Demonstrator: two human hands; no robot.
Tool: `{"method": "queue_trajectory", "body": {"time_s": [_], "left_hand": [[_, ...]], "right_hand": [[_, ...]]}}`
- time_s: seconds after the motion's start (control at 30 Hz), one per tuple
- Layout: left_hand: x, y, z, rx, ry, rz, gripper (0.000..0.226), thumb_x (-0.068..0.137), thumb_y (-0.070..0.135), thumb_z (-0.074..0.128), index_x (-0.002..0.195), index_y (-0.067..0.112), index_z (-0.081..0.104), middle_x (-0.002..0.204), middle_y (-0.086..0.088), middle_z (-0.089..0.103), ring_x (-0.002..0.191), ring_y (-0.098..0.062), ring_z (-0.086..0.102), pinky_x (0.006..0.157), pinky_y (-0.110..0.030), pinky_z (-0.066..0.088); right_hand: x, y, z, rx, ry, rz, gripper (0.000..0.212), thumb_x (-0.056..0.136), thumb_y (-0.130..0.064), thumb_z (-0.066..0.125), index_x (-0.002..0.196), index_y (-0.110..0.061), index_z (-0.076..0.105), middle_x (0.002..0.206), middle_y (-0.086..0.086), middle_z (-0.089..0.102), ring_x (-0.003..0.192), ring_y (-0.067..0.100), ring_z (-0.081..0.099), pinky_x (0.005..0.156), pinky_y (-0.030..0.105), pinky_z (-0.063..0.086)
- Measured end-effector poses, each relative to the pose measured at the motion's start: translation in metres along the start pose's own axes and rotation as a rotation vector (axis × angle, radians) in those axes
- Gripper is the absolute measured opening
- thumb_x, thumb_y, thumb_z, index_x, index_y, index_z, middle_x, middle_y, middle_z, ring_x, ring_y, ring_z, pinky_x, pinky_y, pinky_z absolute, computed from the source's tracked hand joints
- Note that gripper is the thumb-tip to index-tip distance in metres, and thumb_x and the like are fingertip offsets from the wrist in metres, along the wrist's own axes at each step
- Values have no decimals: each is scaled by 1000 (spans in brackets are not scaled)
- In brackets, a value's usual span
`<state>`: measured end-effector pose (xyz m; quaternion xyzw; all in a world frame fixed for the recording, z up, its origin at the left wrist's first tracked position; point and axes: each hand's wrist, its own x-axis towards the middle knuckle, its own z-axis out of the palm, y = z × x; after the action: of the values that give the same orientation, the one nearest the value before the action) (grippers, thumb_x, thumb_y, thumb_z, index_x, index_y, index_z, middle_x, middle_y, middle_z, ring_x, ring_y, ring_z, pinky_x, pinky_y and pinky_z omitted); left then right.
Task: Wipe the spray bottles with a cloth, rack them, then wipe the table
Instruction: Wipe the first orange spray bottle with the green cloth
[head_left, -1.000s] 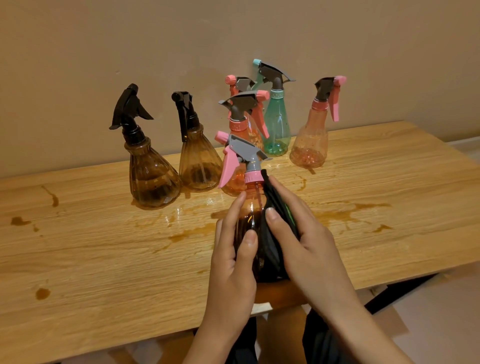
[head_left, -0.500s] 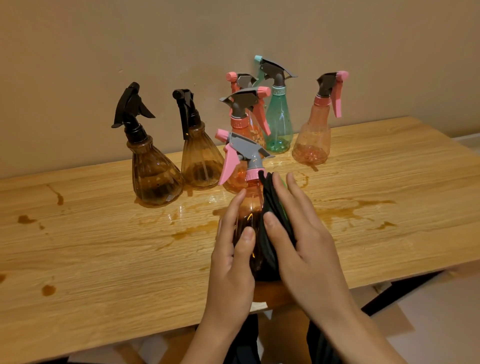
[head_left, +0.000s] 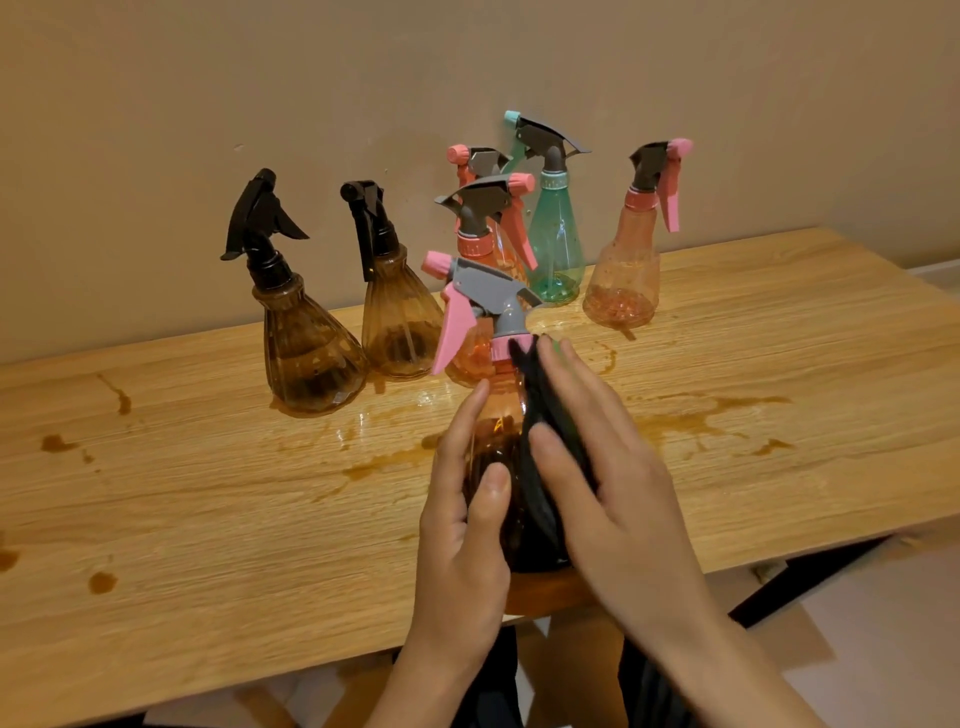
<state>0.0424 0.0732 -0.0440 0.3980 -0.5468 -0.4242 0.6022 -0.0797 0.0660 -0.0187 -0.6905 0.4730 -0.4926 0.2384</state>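
Observation:
An orange spray bottle (head_left: 497, 415) with a grey head and pink trigger stands upright near the table's front edge. My left hand (head_left: 465, 525) grips its left side. My right hand (head_left: 608, 483) presses a dark cloth (head_left: 545, 447) flat against the bottle's right side, fingers reaching up to the pink collar. Behind stand two brown bottles with black heads, one (head_left: 306, 343) on the left and another (head_left: 397, 317) beside it. Two orange bottles, the front one (head_left: 488, 244), a green bottle (head_left: 555, 244) and a pale orange bottle (head_left: 626, 265) stand near the wall.
The wooden table (head_left: 182, 499) carries brown liquid stains: streaks (head_left: 696, 421) to the right of my hands, a wet patch (head_left: 374, 462) in the middle, drops (head_left: 101, 582) at the left. A beige wall backs the table. No rack is in view.
My right hand with the cloth has slid up the bottle's side toward the collar. The left hand keeps its grip, and the view has tilted slightly.

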Motion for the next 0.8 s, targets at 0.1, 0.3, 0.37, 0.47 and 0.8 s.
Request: {"method": "queue_trajectory", "body": {"time_s": [0.1,0.3,0.37,0.47,0.8], "left_hand": [[1,1,0,-73,46,-13,44,88,50,53,130,61,59,143,25,58,136,-4,54,103,-20,49],[2,-3,-3,-41,58,1,48,91,53,52,138,60,52,154,18,48,147,-17,44,118,-52,40],[2,-3,-3,-6,46,1,54,89,61,61,142,62,46,157,17,44,148,-18,42,118,-55,38],[1,-2,-2,89,33,7,68,81,78,63,144,67,38,152,24,41,145,-10,43,116,-44,43],[0,-5,1,127,-25,35,61,93,65,57,150,59,35,149,27,44,141,-4,47,107,-24,45]], "right_hand": [[-27,6,6,-101,-39,-102,53,106,-38,46,157,-40,32,169,-15,14,155,8,18,118,33,34],[-27,1,10,343,45,269,47,94,-64,49,137,-75,33,149,-42,37,142,-14,31,119,26,31],[-23,0,9,379,56,261,45,96,-60,49,138,-71,38,146,-43,40,140,-13,34,118,34,33],[-23,-2,8,371,80,235,48,94,-51,50,138,-66,42,144,-44,42,138,-16,36,112,26,37],[-28,6,10,118,114,128,55,100,-45,49,152,-54,33,155,-34,35,143,-12,29,108,4,30]]}}
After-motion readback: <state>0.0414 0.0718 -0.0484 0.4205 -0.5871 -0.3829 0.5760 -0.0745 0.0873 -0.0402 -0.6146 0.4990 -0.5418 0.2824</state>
